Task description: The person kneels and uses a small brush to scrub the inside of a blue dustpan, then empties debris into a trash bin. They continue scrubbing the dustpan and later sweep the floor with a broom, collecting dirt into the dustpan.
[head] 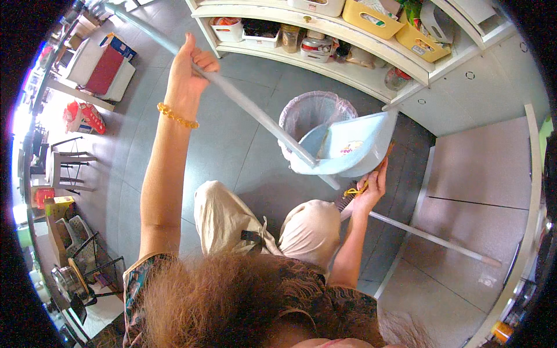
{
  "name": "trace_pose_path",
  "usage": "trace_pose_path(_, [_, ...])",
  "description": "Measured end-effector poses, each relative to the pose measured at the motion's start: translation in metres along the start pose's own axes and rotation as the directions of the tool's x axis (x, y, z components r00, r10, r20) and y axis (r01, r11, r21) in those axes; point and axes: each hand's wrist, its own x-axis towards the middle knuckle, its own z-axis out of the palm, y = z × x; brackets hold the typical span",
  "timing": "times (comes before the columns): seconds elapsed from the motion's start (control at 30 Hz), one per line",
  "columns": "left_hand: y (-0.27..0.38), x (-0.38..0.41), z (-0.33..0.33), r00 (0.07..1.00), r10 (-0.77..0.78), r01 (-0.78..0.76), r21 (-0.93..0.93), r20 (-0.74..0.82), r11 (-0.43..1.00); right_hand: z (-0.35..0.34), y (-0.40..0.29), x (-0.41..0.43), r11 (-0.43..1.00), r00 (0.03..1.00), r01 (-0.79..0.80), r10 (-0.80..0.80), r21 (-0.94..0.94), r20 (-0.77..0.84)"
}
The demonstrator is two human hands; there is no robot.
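My left hand (191,65) is closed around the long pale handle (248,104) of a light blue dustpan (370,139). The pan is tilted over the rim of a waste bin (300,111) lined with a translucent bag. Below the pan's right side, my right hand (370,189) grips a brown object (390,151) with a yellow cord loop (351,191); the dustpan and fingers hide much of it. Dark bristles (344,198) and a broom's white pole (431,235) are close to this hand. Whether the hand also touches the broom, I cannot tell.
A white shelf unit (374,48) with baskets and jars stands beyond the bin. Grey cabinet panels (474,165) rise at right. My bent knees (309,226) are just below the bin. A stool (65,167) and boxes (102,69) line the left side.
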Motion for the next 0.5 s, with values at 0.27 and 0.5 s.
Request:
trace_pose_path(0.27, [-0.026, 0.009, -0.101, 0.959, -0.007, -0.046, -0.177, -0.284, 0.983, -0.015, 0.01, 0.001, 0.999, 0.999, -0.039, 0.039, -0.019, 0.001])
trace_pose_path(0.5, [-0.042, 0.006, -0.143, 0.855, -0.074, -0.101, -0.304, -0.513, 0.947, -0.024, 0.008, -0.005, 0.998, 0.999, -0.044, 0.044, -0.043, 0.006])
